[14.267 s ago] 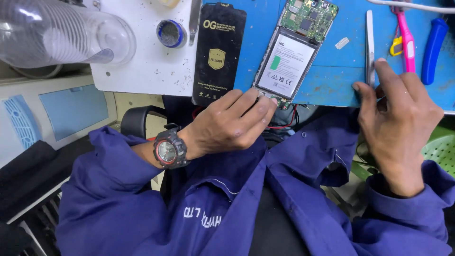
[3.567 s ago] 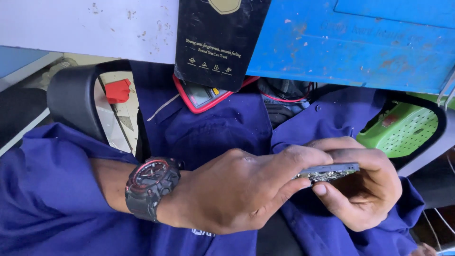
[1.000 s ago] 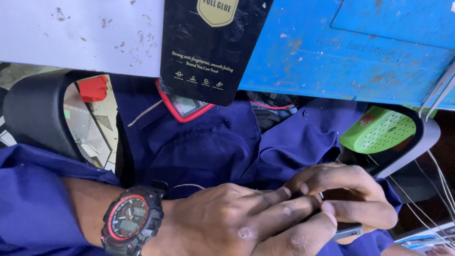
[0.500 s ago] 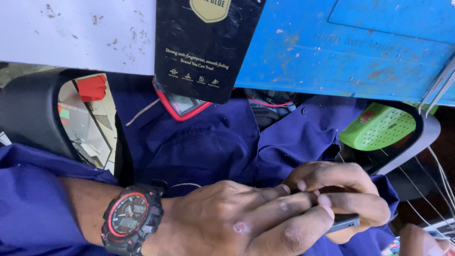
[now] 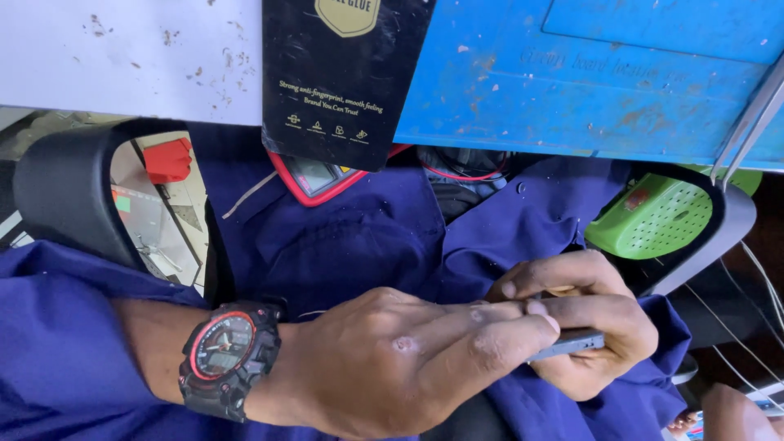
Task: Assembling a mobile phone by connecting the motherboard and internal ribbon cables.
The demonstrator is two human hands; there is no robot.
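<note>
1. L hand (image 5: 392, 367): fingers pinched round the phone (image 5: 572, 343), laid flat over its top face. Held low over my lap, below the bench edge, prob. so both hands can steady it.
2. R hand (image 5: 588, 327): fingers curled, gripping the same phone from the far side & beneath; thumb across the top. Only a thin grey edge of the phone shows betw. the two hands, so I can't tell which face is up.
3. Wristwatch (image 5: 229, 359): black w/ red ring, on L wrist, dial up.
4. Blue mat (image 5: 572, 73): on the bench above my lap, scuffed; tweezers (image 5: 747, 122) lie at its R edge, tips hanging over the rim.
5. Black flat packet (image 5: 343, 73): on the bench, its lower end overhanging the edge; contents not visible.
6. Red-edged meter (image 5: 322, 175): half hidden under the packet, screen part showing.
7. Green perforated basket (image 5: 661, 216): near my R knee; what's inside can't be seen.
8. White sheet (image 5: 122, 57): L part of bench, bits of brown debris on it.
</note>
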